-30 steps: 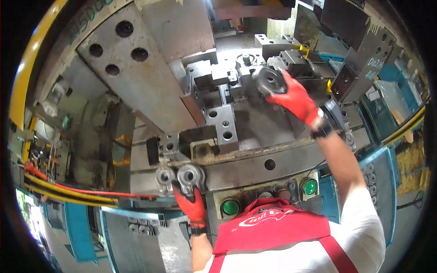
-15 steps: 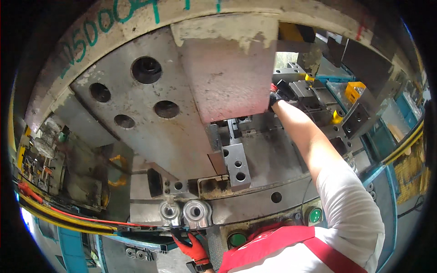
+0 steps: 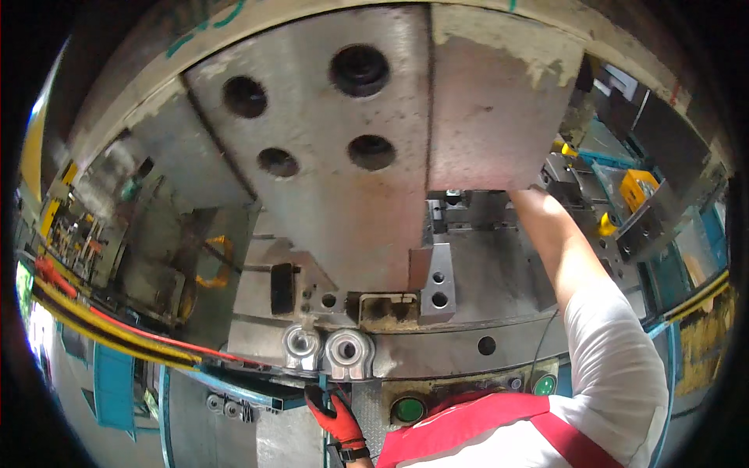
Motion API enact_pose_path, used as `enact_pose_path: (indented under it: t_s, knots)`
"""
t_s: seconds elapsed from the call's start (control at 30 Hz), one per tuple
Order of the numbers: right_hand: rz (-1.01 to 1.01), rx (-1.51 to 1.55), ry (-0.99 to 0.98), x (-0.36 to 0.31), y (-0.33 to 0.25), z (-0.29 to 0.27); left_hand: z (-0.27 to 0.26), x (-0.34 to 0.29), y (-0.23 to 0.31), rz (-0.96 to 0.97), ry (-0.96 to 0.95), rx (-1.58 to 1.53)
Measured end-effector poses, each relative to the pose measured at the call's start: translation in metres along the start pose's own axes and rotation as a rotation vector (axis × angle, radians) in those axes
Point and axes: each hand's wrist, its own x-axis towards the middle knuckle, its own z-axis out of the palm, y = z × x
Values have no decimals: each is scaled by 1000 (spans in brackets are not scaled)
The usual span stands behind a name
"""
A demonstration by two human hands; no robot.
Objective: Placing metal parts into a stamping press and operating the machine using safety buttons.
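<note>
My left hand (image 3: 335, 418), in a red glove with black fingertips, hangs below the machine's front edge. Its thumb and fingers are apart, and nothing shows between them. Just above it, two grey ring-shaped metal parts (image 3: 349, 352) rest side by side on the edge of the machine bed (image 3: 437, 351); a small gap separates them from my fingertips. My right forearm (image 3: 552, 234) reaches forward into the machine. A large worn steel block (image 3: 499, 117) covers my right hand, so whatever it touches is hidden.
A steel plate with several round holes (image 3: 312, 203) hangs over the bed. Two green buttons (image 3: 408, 409) (image 3: 544, 384) sit on the front panel. A yellow bin (image 3: 638, 191) stands at the right. More metal parts (image 3: 226, 405) lie below left, near a yellow-black rail (image 3: 117, 335).
My left hand has drawn down slightly, away from the ring-shaped parts. My right hand, partly visible before, is now behind the block. The whole view has shifted.
</note>
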Motion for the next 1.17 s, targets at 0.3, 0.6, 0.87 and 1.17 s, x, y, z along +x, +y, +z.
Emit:
enact_pose_path:
  t_s: [0.3,0.6,0.87,1.17]
  knots:
    - [-94,278,-150,3,28,-3,-19,-27,3,-90,76,150]
    - [122,-23,265,-126,-31,-6,-11,-36,-10,-148,3,-133]
    - [-172,627,377,-401,54,79,-29,-50,-69,-537,-428,116]
    - [772,717,91,-526,202,255,-14,-22,-229,-245,-950,238]
